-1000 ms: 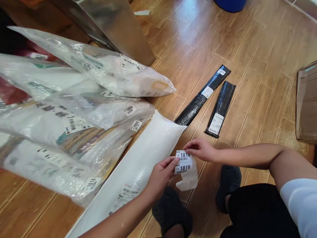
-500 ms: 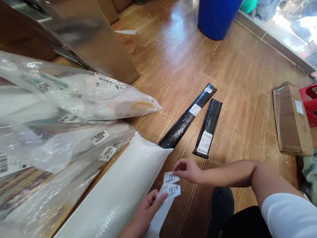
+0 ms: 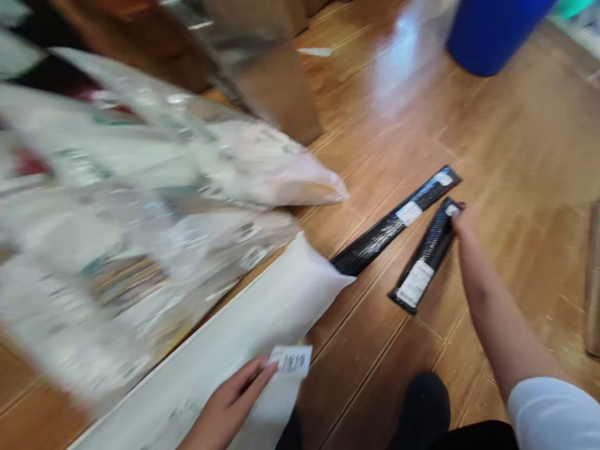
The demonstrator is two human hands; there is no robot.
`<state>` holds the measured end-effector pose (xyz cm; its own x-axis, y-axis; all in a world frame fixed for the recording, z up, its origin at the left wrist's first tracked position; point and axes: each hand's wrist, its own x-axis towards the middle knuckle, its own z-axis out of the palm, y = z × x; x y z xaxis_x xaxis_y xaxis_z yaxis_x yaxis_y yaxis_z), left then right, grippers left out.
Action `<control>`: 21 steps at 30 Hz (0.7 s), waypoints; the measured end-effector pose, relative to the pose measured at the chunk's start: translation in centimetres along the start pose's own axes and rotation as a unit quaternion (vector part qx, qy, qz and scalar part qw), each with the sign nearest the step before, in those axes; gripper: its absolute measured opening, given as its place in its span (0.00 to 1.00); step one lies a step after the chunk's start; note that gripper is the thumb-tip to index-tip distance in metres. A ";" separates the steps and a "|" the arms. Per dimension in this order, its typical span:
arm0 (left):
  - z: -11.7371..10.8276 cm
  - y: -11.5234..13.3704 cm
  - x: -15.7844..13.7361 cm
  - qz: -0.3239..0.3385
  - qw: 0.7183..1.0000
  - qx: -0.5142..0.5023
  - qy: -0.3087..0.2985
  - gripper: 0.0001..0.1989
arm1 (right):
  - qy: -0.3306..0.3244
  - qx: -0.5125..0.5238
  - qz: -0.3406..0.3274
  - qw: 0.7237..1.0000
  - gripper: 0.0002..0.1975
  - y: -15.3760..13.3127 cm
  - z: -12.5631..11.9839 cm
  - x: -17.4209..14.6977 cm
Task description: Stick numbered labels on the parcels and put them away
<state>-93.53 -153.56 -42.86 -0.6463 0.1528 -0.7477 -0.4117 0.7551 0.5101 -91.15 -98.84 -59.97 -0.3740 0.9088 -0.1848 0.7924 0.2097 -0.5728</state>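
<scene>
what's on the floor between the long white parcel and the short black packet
In the head view, the long black packet lies on the floor between the white parcel and the short black packet.

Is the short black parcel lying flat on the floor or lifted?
Lying flat. The short black parcel rests full length on the wood floor; the right hand is at its far end, grip unclear through blur.

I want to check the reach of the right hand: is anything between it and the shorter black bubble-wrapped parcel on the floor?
Nothing visible. The right hand is already at the far end of the shorter black bubble-wrapped parcel; motion blur hides whether it touches.
</scene>
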 end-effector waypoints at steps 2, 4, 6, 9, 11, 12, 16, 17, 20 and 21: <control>-0.1 1.1 -0.4 0.001 0.999 -0.036 0.007 0.30 | 0.004 -0.020 0.017 1.000 0.29 -0.1 0.2 0.4; -0.2 1.2 -0.5 -0.005 0.997 -0.071 0.005 0.28 | 0.062 -0.090 0.077 0.991 0.45 0.3 0.8 1.0; -0.2 0.6 -0.7 -0.007 0.996 -0.094 -0.004 0.26 | 0.082 -0.156 0.032 0.984 0.47 1.2 1.3 1.1; 0.0 -0.7 -1.1 -0.002 0.993 -0.117 -0.008 0.25 | 0.072 -0.171 -0.039 0.982 0.42 3.2 1.3 -0.2; 0.1 -1.4 -1.3 0.004 0.992 -0.128 -0.016 0.25 | 0.087 -0.155 -0.018 0.984 0.41 4.6 0.8 -1.2; 0.2 -1.8 -1.5 0.010 0.991 -0.129 -0.027 0.25 | 0.087 -0.145 0.007 0.986 0.42 5.2 0.5 -1.6; 0.2 -3.0 -2.1 0.054 0.984 -0.103 -0.135 0.25 | 0.045 -0.097 0.050 0.993 0.49 5.2 0.1 -4.3; 0.1 -3.3 -2.2 0.065 0.979 -0.099 -0.164 0.25 | 0.036 -0.079 0.010 0.996 0.51 4.5 0.1 -5.9; 0.1 -4.4 -2.2 0.095 0.970 -0.099 -0.199 0.25 | -0.134 0.006 -0.196 0.971 0.47 0.9 -0.2 -14.7; 0.2 -4.8 -2.1 0.106 0.970 -0.098 -0.197 0.25 | -0.252 0.039 -0.239 0.937 0.42 -0.4 -0.5 -18.7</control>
<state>-90.07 -157.40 -43.88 -0.4502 0.5528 -0.7013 -0.4355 0.5497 0.7128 -84.24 -115.75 -55.93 -0.8730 0.4282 -0.2335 0.4453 0.5046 -0.7396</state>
